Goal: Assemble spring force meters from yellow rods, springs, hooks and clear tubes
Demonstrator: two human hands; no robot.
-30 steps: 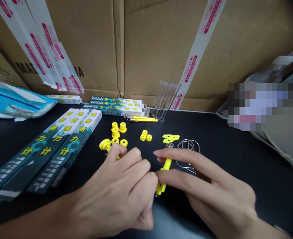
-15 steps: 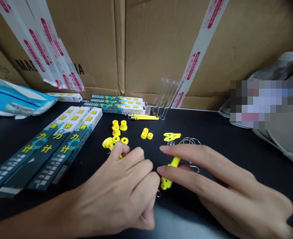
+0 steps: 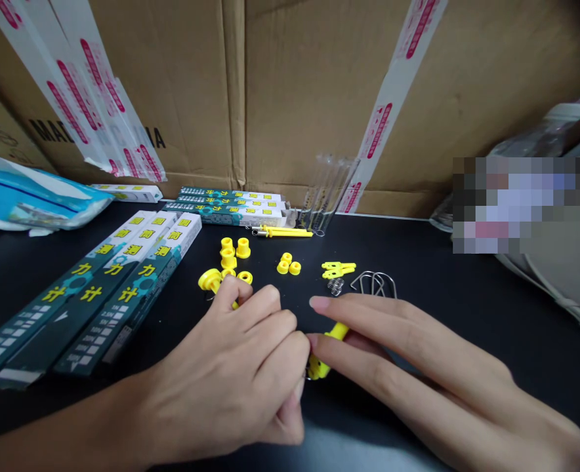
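Observation:
My left hand (image 3: 250, 367) is closed in a fist around a yellow rod with a round cap (image 3: 210, 280); the cap pokes out past the index finger, and most of the rod is hidden. Between the thumb and fingers of my right hand (image 3: 398, 360) is a small yellow plastic rod (image 3: 336, 331), its wider holed end towards my left fist. A bit of thin metal wire (image 3: 309, 373) shows between that end and the fist. Beyond my right fingers lie coiled springs (image 3: 336, 286), bent wire hooks (image 3: 376, 282) and flat yellow pointed pieces (image 3: 338, 269).
Yellow flanged caps (image 3: 243, 248) and small yellow rings (image 3: 294, 268) stand mid-table. Behind are assembled yellow rods (image 3: 287, 232), clear tubes (image 3: 327, 193) and printed boxes (image 3: 231, 210). More long boxes (image 3: 115, 288) lie left, a blue packet (image 3: 39, 196) beyond. A large carton (image 3: 290, 98) backs the table.
My right hand has brought the yellow rod down and left, its holed end now close against my left fist. The left fist and capped rod have shifted slightly left.

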